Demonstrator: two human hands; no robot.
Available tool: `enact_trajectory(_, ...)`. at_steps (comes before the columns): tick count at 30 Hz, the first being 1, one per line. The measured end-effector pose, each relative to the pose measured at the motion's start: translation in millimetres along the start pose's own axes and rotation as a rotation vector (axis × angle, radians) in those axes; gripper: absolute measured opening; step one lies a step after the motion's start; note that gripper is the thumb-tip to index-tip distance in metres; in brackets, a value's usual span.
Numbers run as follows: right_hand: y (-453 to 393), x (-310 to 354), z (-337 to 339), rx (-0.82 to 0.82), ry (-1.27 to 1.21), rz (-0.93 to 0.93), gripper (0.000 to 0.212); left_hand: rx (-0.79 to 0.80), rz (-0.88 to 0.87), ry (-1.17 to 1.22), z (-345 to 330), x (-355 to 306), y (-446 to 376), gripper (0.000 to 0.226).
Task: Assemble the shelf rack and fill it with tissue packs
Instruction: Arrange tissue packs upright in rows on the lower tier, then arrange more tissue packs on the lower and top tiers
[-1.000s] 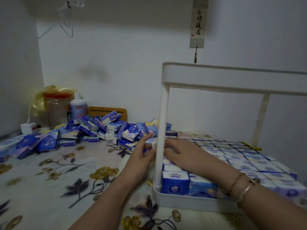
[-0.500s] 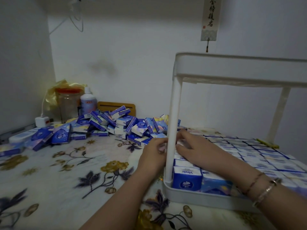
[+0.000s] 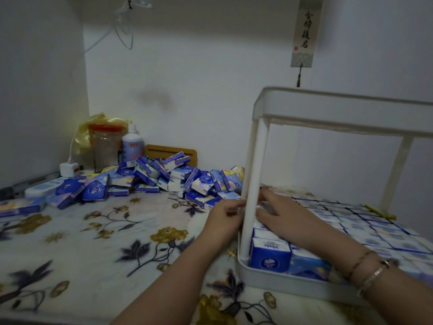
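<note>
White walls close in a dim corner, and a floral cloth (image 3: pixel 98 233) covers the surface where the person works. On its right side stands the white shelf rack (image 3: pixel 346 113), already put together as far as I can see: a lower tray, upright posts and an upper tray on top. The lower tray (image 3: pixel 276 281) is packed tight with tissue packs (image 3: pixel 269 255) set on edge in neat rows running to the back, so that level looks close to full.

Both hands meet at the near left post (image 3: pixel 254 184). The left hand (image 3: pixel 226 218) sits just outside the post, fingers curled toward it, though I cannot tell whether it pinches a pack or only steadies the row. The right hand (image 3: pixel 281 215) lies inside the tray, fingers spread fairly flat on the tops of the packs, seemingly pressing them into line.

Plenty is left, I judge. A loose heap of tissue packs (image 3: pixel 178 177) lies on the cloth well to the left of the rack, and from below I cannot see whether the upper tray holds anything. Behind the heap stand a clear jar (image 3: pixel 106 146) and a white bottle (image 3: pixel 132 144).
</note>
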State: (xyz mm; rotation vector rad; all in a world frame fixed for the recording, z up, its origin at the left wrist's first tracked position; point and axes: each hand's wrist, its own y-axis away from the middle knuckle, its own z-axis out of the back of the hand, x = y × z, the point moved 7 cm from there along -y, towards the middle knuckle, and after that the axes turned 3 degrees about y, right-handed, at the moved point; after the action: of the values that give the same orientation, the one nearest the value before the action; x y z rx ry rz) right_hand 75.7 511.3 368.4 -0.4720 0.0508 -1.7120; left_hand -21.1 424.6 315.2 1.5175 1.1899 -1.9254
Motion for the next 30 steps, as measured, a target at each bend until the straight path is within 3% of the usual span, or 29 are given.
enact_trajectory(4, 6.0, 4.4, 7.9, -0.048, 0.024, -0.013, 0.035, -0.089, 0.028, 0.062, 15.5, -10.2, 14.5, 0.035)
enact_trajectory(8, 21.4, 17.8, 28.3, -0.217, 0.120, 0.005, 0.011, -0.097, -0.004, -0.078, 42.2, -18.6, 36.9, 0.042)
enact_trajectory(11, 41.2, 34.2, 40.8, -0.336, 0.113, -0.010, 0.016, -0.135, -0.011, -0.159, 73.6, -24.7, 54.7, 0.044)
enact_trajectory(18, 83.6, 92.4, 41.2, -0.446, 0.173, 0.043, 0.017, -0.251, -0.010, -0.217, 126.6, -45.9, 97.8, 0.037)
enact_trajectory(23, 65.5, 159.1, -4.8, -0.322, 0.058, 0.188, 0.016, -0.301, -0.010, -0.369, 178.4, -60.1, 114.2, 0.042)
enact_trajectory(30, -14.1, 214.9, -88.8, -0.107, -0.127, 0.214, 0.015, -0.460, 0.048, -0.539, 273.8, -46.5, 139.0, 0.033)
